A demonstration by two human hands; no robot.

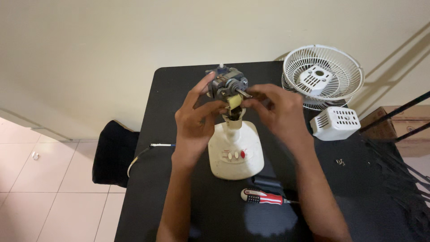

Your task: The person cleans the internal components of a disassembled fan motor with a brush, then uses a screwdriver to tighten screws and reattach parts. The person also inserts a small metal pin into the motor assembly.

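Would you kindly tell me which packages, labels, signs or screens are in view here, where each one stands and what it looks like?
Cardboard box: at the right edge, beyond the black table; brown, rectangular, partly hidden by dark bars.
Control panel: on the white fan base, below both hands; small marked strip with two white buttons and one red.
Signs or screens: none in view.

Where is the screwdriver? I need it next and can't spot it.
In the head view, the red-and-white screwdriver lies on the black table near its front edge, just below the white fan base, between the person's forearms.
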